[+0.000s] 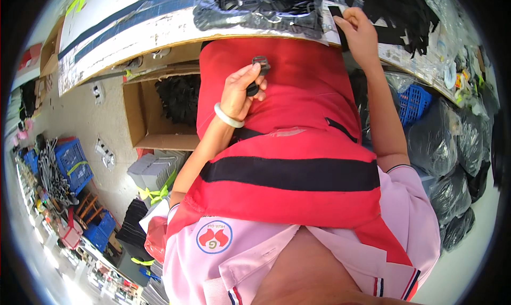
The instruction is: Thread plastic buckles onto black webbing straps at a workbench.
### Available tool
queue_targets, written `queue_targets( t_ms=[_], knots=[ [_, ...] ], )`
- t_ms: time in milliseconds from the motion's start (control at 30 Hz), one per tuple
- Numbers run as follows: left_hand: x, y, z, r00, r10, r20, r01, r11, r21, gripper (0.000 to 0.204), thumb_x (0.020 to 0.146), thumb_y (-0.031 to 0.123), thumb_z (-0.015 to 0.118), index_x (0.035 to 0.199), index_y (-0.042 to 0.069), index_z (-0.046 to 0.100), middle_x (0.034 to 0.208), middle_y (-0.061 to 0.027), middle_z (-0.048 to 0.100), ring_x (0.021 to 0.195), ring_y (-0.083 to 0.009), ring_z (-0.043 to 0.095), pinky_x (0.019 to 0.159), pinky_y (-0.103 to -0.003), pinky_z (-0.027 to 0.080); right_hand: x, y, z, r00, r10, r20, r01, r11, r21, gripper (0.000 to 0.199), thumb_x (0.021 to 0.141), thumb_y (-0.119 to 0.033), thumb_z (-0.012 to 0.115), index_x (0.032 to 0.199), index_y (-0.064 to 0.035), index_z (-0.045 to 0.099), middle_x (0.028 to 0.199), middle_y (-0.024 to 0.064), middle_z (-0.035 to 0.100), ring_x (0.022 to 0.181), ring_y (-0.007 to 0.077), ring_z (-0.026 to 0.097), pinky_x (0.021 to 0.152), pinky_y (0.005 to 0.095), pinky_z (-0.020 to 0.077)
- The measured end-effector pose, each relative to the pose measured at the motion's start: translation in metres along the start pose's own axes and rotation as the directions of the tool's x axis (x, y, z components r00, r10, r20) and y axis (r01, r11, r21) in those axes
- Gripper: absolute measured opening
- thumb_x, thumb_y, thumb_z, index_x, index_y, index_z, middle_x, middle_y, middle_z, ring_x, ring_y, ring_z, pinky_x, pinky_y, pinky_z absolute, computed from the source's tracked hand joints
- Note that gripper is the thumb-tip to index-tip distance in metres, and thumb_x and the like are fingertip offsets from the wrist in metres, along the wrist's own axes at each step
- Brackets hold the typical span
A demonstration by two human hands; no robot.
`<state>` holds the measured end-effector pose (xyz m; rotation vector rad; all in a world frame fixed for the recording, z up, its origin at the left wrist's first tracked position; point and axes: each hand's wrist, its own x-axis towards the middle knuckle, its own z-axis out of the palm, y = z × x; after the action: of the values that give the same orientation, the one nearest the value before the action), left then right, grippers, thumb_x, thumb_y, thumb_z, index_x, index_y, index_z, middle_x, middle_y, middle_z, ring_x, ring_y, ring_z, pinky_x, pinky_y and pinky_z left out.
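— What's the left hand (pixel 240 92) doing?
— Its fingers pinch a small black buckle (pixel 259 70) over the red apron (pixel 298 118), just below the table's (pixel 159 30) near edge.
— And the right hand (pixel 359 33)?
— Up at that edge, fingers closed on a black strap (pixel 338 25), beside a clear bag of buckles (pixel 255 6).

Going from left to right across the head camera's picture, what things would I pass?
Blue crate on the floor → open cardboard box of black pieces → left hand holding a small black buckle → right hand pinching a black strap → blue basket → dark plastic bags.
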<state>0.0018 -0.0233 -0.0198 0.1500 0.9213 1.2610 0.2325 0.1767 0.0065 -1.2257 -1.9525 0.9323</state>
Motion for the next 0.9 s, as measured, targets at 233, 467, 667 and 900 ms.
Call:
queue_targets(
  t_ms=[233, 467, 667, 900],
  knots=[
    [-0.008, 0.007, 0.014, 0.976, 0.198, -0.089, -0.171, 0.955, 0.242, 0.012, 0.091, 0.011, 0.062, 0.091, 0.000, 0.068, 0.069, -0.0003, 0.060, 0.053, -0.0038, 0.046, 0.043, -0.019, 0.032, -0.061, -0.105, 0.057, 0.650, 0.272, 0.710, -0.631, 0.713, 0.305, 0.022, 0.094, -0.025, 0.058, 0.092, -0.0026, 0.060, 0.069, 0.0054, 0.062, 0.052, 0.0090, 0.057, 0.047, 0.0216, 0.0460],
    [-0.010, 0.000, 0.010, 0.883, 0.468, -0.046, -0.387, 0.779, 0.493, 0.016, 0.087, 0.003, 0.065, 0.102, 0.000, 0.070, 0.071, -0.0009, 0.062, 0.059, -0.0059, 0.052, 0.051, -0.021, 0.038, -0.068, -0.095, 0.071, 0.602, 0.338, 0.723, -0.763, 0.510, 0.397, 0.018, 0.093, -0.022, 0.059, 0.091, -0.0038, 0.057, 0.068, 0.0055, 0.061, 0.049, 0.0088, 0.055, 0.043, 0.0208, 0.0438],
    [-0.006, 0.006, 0.007, 0.666, 0.714, 0.217, -0.565, 0.293, 0.772, 0.018, 0.081, 0.002, 0.069, 0.099, 0.000, 0.069, 0.073, -0.0082, 0.062, 0.064, -0.0150, 0.058, 0.057, -0.027, 0.045, -0.074, -0.093, 0.086, 0.687, 0.285, 0.669, -0.724, 0.352, 0.593, 0.022, 0.094, -0.023, 0.060, 0.101, -0.0023, 0.055, 0.075, 0.0076, 0.062, 0.054, 0.0092, 0.057, 0.047, 0.0214, 0.0468],
    [-0.008, 0.006, -0.010, 0.747, 0.594, 0.300, -0.570, 0.338, 0.749, 0.014, 0.086, 0.002, 0.064, 0.098, -0.005, 0.066, 0.083, -0.0093, 0.065, 0.066, -0.0133, 0.058, 0.054, -0.026, 0.045, -0.066, -0.069, 0.090, 0.604, 0.227, 0.764, -0.767, 0.427, 0.479, 0.028, 0.096, -0.023, 0.057, 0.115, -0.0030, 0.056, 0.082, 0.0039, 0.062, 0.065, 0.0091, 0.059, 0.059, 0.0209, 0.0487]
  ],
)
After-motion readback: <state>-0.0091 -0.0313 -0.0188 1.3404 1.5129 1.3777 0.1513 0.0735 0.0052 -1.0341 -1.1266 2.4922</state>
